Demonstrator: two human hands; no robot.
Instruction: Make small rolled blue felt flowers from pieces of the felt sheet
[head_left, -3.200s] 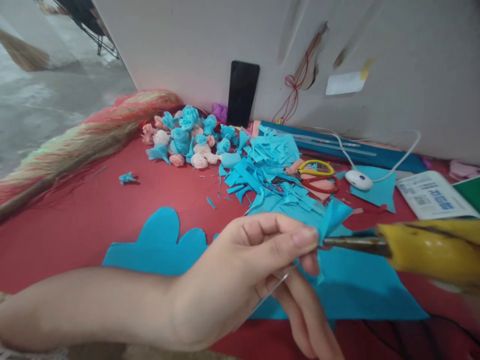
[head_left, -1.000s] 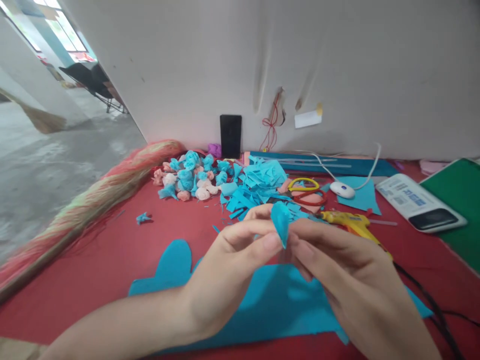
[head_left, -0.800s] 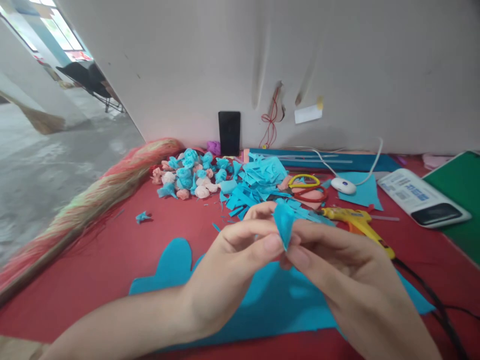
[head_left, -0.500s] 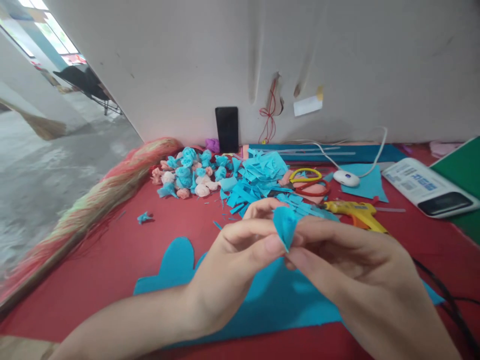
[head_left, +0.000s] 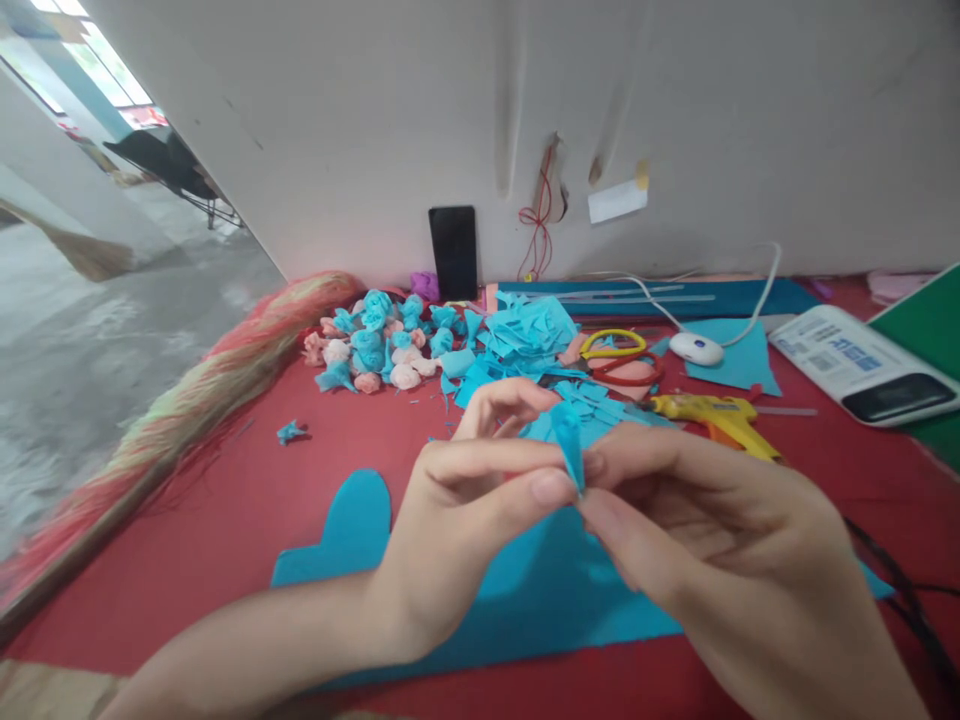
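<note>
Blue paper piece (head_left: 568, 435) is held above the blue sheet (head_left: 562, 610); narrow end pinched by fingers of left hand (head_left: 454, 525) and right hand (head_left: 727, 530), apparently so the flared end is left uncrushed. Glue gun (head_left: 712, 410) is rested on desk (head_left: 187, 530), likely freeing both hands.

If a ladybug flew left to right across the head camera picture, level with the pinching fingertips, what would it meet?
Mottled grey floor, long pink and pale-green fibre bundle, flat red tabletop, rounded lobe of the flat blue sheet, bare left hand, curled blue paper-like piece, bare right hand.
</note>
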